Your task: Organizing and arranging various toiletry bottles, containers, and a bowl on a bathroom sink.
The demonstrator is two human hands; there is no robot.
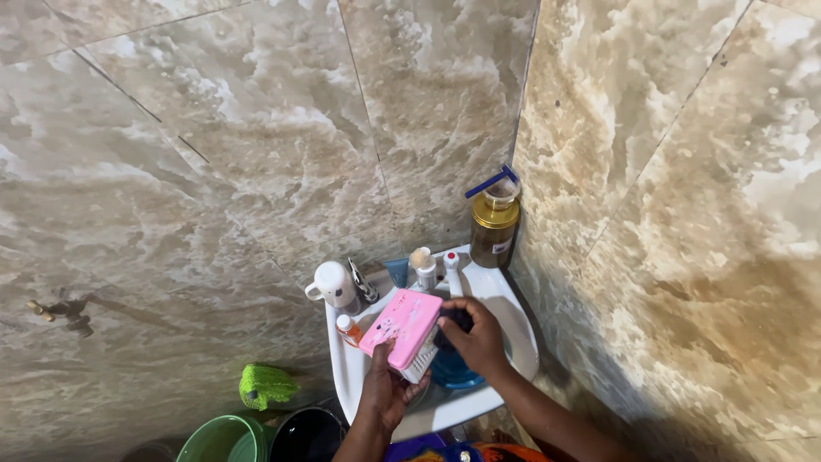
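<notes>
My left hand holds a pink scrubbing brush with white bristles along its underside, tilted over a white corner sink. My right hand is beside the brush, its fingers closed around a small dark object that I cannot make out. Under both hands a blue bowl sits in the basin.
On the sink's back rim stand a white cup, a small orange bottle, several small tubes and bottles and an amber pump bottle. Marble-look tiled walls meet in the corner. Below left are a green bucket, a black bucket, a green sponge and a wall tap.
</notes>
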